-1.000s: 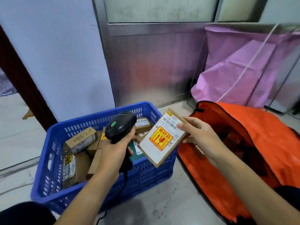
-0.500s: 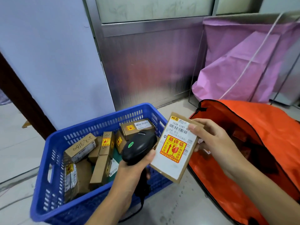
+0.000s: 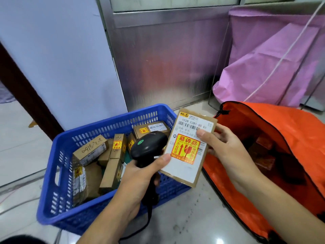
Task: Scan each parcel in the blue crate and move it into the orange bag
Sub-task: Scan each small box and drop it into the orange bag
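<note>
Now, from your head camera: your right hand grips a flat brown cardboard parcel by its right edge, thumb laid across the front and fingers curled behind. The parcel hangs in the air between the blue slotted plastic crate and the open orange fabric bag, over the crate's near right corner. Its labelled face is turned to you, and its long axis stands nearly upright, the top leaning a little right and away.

The white shipping label reads "102B C281-00 G1" above a barcode. Below it is a red-and-yellow sticker with "易碎品" and "小心轻放" beside an arrow and a glass symbol.

Your left hand is clenched round the handle of a black handheld barcode scanner, with a round green sticker on its head. The head sits just beside the parcel's left edge. Your thumb tip lies at that edge; you cannot tell if it touches.

Inside the crate lie more small brown boxes, several with the same stickers; one long cardboard box bears the handwritten "0418-3-2". Dark brown parcels show inside the bag.
</note>
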`<act>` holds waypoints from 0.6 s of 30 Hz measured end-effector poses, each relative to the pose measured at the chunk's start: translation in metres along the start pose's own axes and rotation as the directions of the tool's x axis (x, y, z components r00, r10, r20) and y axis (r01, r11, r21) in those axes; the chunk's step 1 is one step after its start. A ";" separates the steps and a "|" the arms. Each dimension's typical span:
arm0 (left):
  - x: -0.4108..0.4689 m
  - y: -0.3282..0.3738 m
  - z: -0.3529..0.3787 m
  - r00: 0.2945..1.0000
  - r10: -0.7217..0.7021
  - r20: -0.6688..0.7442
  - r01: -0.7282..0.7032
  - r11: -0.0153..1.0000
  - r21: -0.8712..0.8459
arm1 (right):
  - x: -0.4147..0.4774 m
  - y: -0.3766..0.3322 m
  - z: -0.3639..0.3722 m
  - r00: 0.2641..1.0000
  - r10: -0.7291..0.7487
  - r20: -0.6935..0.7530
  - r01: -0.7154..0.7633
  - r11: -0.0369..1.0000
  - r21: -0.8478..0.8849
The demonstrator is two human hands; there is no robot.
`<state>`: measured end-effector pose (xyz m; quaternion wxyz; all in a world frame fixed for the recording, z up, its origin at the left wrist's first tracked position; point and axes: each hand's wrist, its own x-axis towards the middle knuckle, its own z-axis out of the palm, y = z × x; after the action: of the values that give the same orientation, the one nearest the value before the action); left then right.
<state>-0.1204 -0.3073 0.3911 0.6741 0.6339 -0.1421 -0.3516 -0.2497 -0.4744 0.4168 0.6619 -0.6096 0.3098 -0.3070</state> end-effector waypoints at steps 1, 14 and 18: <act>0.000 0.000 0.000 1.000 -0.004 -0.012 0.004 1.000 -0.011 | -0.002 0.003 0.005 1.000 0.022 0.015 -0.022 0.999 0.024; 0.001 -0.009 0.001 0.995 -0.095 -0.037 0.092 0.994 -0.062 | -0.011 0.015 0.020 0.981 0.129 0.147 -0.126 0.992 -0.030; 0.004 -0.009 -0.003 0.995 -0.104 -0.003 0.103 0.993 -0.059 | -0.009 0.020 0.019 0.992 0.098 0.074 -0.096 0.995 -0.025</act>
<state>-0.1189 -0.3071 0.3808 0.6737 0.6214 -0.0965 -0.3882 -0.2396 -0.4537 0.3981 0.6807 -0.6121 0.3171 -0.2480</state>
